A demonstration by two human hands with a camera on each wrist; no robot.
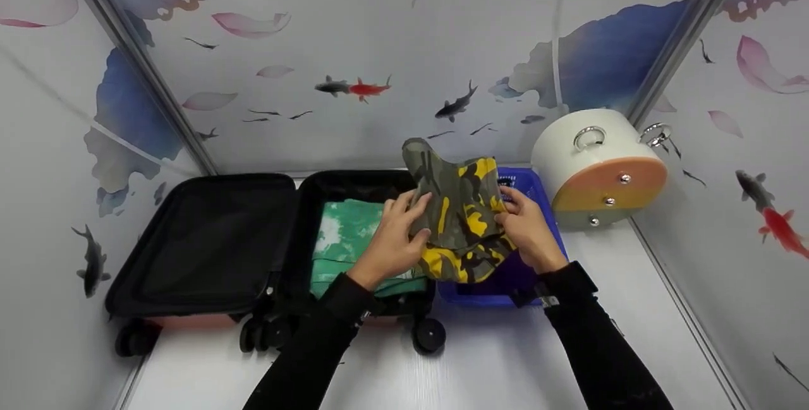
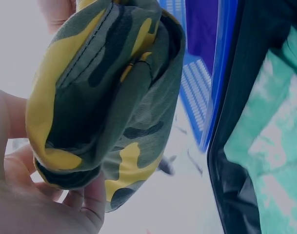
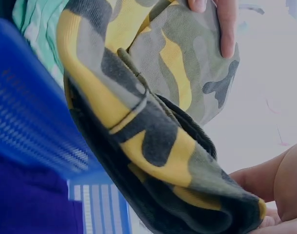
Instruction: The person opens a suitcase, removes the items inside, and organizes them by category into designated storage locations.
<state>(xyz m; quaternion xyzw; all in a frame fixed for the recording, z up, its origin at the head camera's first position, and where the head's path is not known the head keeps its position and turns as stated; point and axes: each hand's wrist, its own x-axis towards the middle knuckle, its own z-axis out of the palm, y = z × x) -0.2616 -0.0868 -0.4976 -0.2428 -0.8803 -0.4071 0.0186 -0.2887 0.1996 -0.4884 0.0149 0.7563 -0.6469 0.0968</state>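
A soft hat [image 1: 449, 208] in grey-green, black and yellow camouflage hangs between both hands, above the gap where the suitcase [image 1: 287, 271] meets the blue basket [image 1: 537, 182]. My left hand [image 1: 393, 239] pinches its left edge between thumb and fingers. On the right edge, my right hand [image 1: 529, 228] grips the fabric, thumb in front. Folds and a stitched seam of the hat [image 2: 109, 87] show in the left wrist view. In the right wrist view the hat [image 3: 148, 131] bends, its dark inside partly visible. Folded green-and-white tie-dye cloth [image 1: 347, 233] lies in the suitcase.
Purple cloth [image 1: 505, 277] lies in the basket, partly hidden by the hat and right arm. The open suitcase lid [image 1: 208, 239] spreads to the left. Behind the basket's right side stands a white rounded box [image 1: 584, 138] with coloured drawers. Printed walls [image 1: 379, 31] enclose the white surface.
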